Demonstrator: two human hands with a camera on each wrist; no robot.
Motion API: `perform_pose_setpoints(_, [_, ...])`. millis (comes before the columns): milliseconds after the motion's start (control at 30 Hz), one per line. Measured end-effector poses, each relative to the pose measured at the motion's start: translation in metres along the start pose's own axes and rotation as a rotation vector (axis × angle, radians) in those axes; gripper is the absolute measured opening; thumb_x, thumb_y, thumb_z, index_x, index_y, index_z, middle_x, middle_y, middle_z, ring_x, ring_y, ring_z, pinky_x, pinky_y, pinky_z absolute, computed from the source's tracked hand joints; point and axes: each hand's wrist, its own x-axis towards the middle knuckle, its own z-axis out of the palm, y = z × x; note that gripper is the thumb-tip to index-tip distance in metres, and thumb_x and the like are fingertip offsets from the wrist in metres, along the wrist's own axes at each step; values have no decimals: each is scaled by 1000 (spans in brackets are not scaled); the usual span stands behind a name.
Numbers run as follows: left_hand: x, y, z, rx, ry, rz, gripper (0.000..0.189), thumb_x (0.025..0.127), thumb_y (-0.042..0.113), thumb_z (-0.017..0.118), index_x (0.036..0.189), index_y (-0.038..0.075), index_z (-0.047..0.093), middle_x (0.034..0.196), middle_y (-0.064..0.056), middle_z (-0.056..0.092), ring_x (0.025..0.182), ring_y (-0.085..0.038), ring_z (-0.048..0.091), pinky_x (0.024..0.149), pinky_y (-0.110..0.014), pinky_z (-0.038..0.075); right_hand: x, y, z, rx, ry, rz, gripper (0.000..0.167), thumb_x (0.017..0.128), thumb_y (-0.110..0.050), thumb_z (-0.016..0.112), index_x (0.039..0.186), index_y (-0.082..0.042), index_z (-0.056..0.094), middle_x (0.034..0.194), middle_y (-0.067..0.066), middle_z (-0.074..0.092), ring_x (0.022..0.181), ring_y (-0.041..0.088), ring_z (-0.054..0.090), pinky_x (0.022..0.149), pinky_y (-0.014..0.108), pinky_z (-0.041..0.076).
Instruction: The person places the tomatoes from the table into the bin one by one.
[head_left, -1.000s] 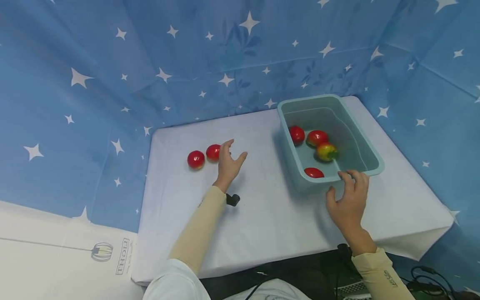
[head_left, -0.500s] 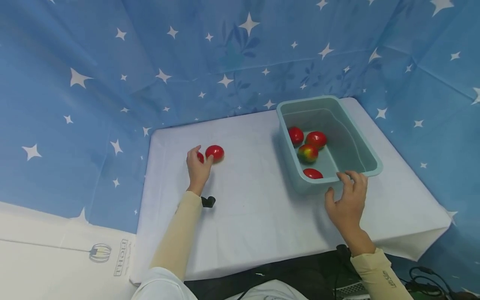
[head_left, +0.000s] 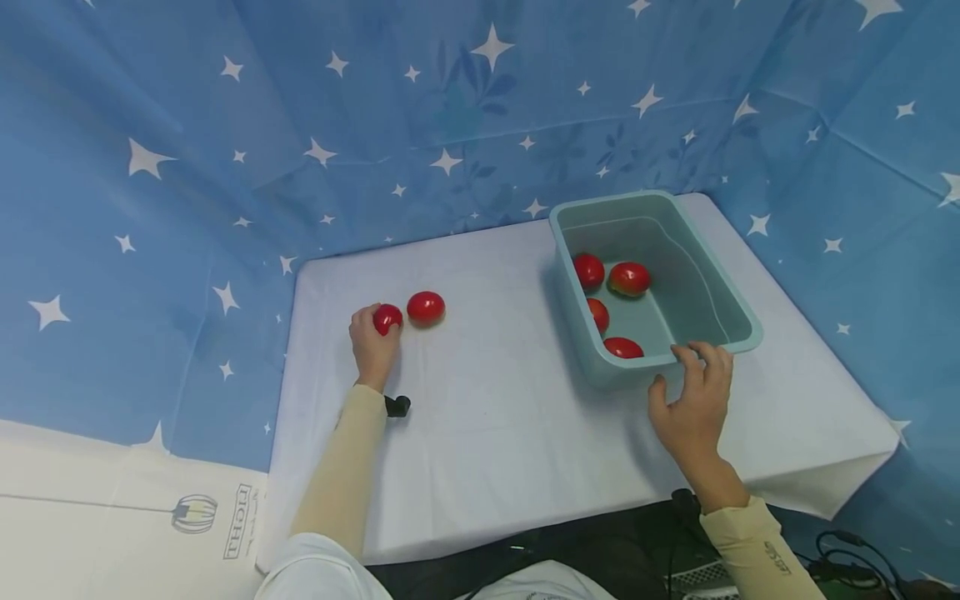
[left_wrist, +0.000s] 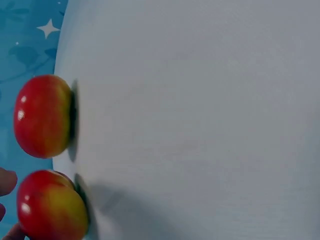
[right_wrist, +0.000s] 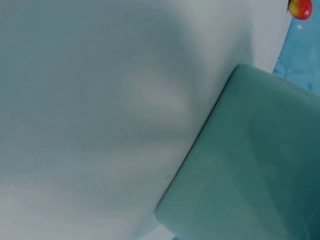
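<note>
My left hand curls round the left of two red-and-yellow mangoes on the white cloth; this mango lies between its fingers and thumb. In the left wrist view, fingertips show at the left edge beside the same fruit. Close by on its right rests the other mango, untouched. My right hand is at the near rim of a blue-green plastic bin, loosely bent fingertips at the edge, thumb apart outside. Several red fruits, one of them a mango, lie inside the bin.
A white cloth covers the table. Behind and to the right hangs a blue star-patterned curtain. A pale printed cloth is at the lower left. Black cables lie below the table's right corner.
My left hand has moved left, past the right mango, and its fingers have come round the left one. Inside the bin a red-and-yellow fruit has rolled to the left wall. My right hand stays put.
</note>
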Motion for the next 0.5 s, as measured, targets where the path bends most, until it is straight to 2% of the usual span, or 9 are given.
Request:
perform_pose_setpoints(200, [1, -10, 1, 6, -6, -30, 55, 90, 15, 68, 138, 8, 43, 140, -11, 38, 133, -28, 37, 108, -48, 38, 1, -1, 1, 5, 5, -4, 43, 82, -13, 59, 123, -2, 53, 128, 20, 48, 123, 38, 42, 108, 47, 37])
perform_pose_setpoints(500, [6, -10, 3, 24, -40, -101, 68, 88, 20, 71, 145, 7, 36, 139, -15, 31, 132, -31, 37, 107, -48, 40, 1, -2, 0, 1, 16, -1, 43, 82, -15, 60, 123, -3, 54, 128, 20, 49, 123, 37, 43, 108, 47, 37])
